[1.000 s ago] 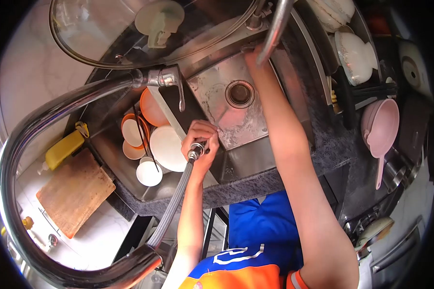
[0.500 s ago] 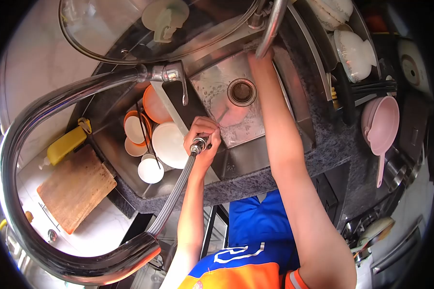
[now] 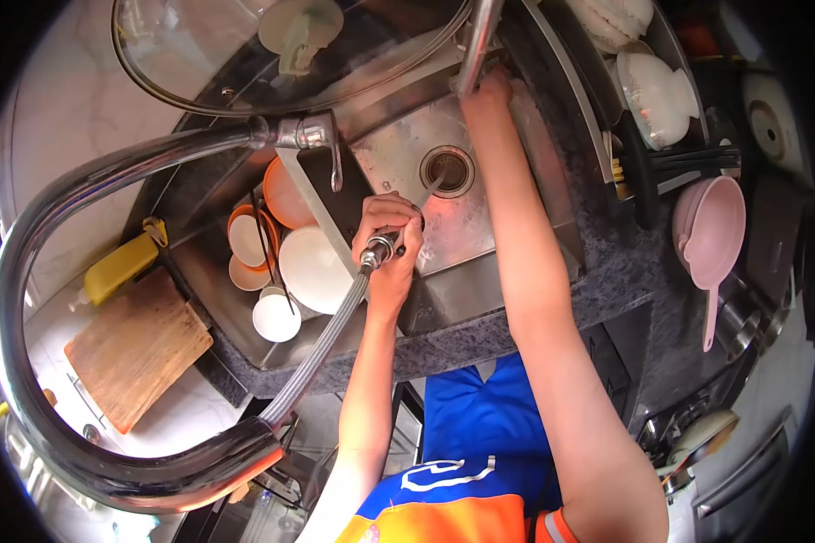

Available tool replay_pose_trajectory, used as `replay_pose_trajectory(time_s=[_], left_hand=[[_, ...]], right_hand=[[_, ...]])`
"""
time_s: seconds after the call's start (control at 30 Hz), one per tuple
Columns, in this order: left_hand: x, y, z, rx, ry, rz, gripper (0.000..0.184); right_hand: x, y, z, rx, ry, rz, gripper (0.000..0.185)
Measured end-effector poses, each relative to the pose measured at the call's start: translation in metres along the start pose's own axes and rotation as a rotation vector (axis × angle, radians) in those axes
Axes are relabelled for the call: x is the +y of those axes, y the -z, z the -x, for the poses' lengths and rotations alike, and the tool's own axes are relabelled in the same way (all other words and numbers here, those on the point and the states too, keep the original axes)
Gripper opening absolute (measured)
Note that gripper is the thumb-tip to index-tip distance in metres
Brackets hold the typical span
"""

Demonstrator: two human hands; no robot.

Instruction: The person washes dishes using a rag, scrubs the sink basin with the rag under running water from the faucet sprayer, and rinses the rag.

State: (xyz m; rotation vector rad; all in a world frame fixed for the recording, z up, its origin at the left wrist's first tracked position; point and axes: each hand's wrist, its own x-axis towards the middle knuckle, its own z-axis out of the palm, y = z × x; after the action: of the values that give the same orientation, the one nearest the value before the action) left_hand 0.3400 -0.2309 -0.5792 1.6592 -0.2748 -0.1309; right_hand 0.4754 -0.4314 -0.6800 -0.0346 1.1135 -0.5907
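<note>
My left hand [image 3: 389, 237] is wrapped round the spray head [image 3: 377, 252], which hangs on a braided hose [image 3: 312, 348] from the big curved faucet. A stream of water runs from it toward the round drain [image 3: 446, 171] of the right sink basin [image 3: 462, 231]. At that basin's far right corner is my right hand [image 3: 489, 90], partly behind a metal pipe [image 3: 480, 41]; its fingers and anything in them cannot be made out. White bowls [image 3: 276, 317], an orange bowl [image 3: 285, 195], a white plate [image 3: 317, 270] and dark chopsticks [image 3: 267, 240] lie in the left basin.
The curved faucet [image 3: 27, 271] loops round the left side. A glass lid [image 3: 290, 54] lies behind the sink. Left are a yellow bottle [image 3: 120, 268] and a wooden board [image 3: 139, 351]. A pink strainer [image 3: 711, 235] and a rack with white bowls [image 3: 656, 100] stand right.
My left hand has moved slightly right and up with the spray head, and the water stream now points at the drain. My right hand stays in the far corner.
</note>
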Motion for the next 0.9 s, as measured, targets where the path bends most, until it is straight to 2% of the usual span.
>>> replay_pose_trajectory(time_s=[0.07,0.13,0.27,0.33,0.4,0.43,0.47,0.53,0.6,0.63,0.7,0.73,0.77,0.8,0.83,0.9], left_hand=[[0.001,0.004,0.001,0.000,0.014,-0.017,0.016],[-0.005,0.011,0.002,-0.006,-0.073,-0.077,0.016],[-0.006,0.016,0.001,0.011,-0.084,-0.092,0.014],[0.000,0.013,0.004,0.022,-0.026,-0.079,0.014],[0.000,0.009,0.005,0.022,0.002,-0.031,0.014],[0.002,0.006,0.009,0.039,0.079,0.030,0.015],[0.002,0.004,0.008,0.041,0.066,0.036,0.015],[0.001,0.002,0.010,0.012,0.001,0.015,0.016],[0.003,0.000,0.011,0.017,0.014,0.022,0.015],[0.000,0.001,0.011,0.023,-0.023,0.000,0.015],[-0.002,0.003,0.010,0.026,-0.068,-0.033,0.014],[-0.001,0.005,0.013,0.020,-0.059,-0.033,0.014],[0.002,0.005,0.015,0.032,-0.013,-0.009,0.014],[0.004,0.004,0.015,0.049,0.022,0.019,0.014],[-0.001,0.007,0.016,0.050,-0.026,-0.014,0.014],[0.004,0.006,0.016,0.064,0.012,-0.003,0.014]], right_hand=[[-0.001,0.002,-0.007,-0.015,0.007,0.010,0.031],[-0.001,0.007,-0.016,-0.047,0.016,0.042,0.032],[-0.003,0.008,0.009,-0.084,0.025,0.148,0.034],[0.001,0.007,0.030,-0.107,0.034,0.220,0.035],[0.015,0.007,0.036,-0.163,0.172,0.202,0.039],[0.028,0.014,0.018,-0.229,0.122,0.103,0.039],[0.037,0.017,0.012,-0.242,0.128,0.100,0.039],[0.066,0.024,0.009,-0.090,0.150,0.325,0.040],[0.106,0.035,0.008,0.018,0.001,0.229,0.040],[0.117,0.032,0.014,0.013,-0.004,0.221,0.040],[0.131,0.038,0.022,0.098,-0.227,0.362,0.035],[0.132,0.048,0.009,0.108,-0.228,0.360,0.035],[0.141,0.069,-0.025,-0.046,-0.344,0.280,0.030],[0.117,0.053,-0.001,-0.212,-0.454,0.199,0.029],[0.103,0.041,0.032,-0.227,-0.415,0.121,0.024],[0.065,0.024,0.056,-0.260,-0.433,0.141,0.025]])
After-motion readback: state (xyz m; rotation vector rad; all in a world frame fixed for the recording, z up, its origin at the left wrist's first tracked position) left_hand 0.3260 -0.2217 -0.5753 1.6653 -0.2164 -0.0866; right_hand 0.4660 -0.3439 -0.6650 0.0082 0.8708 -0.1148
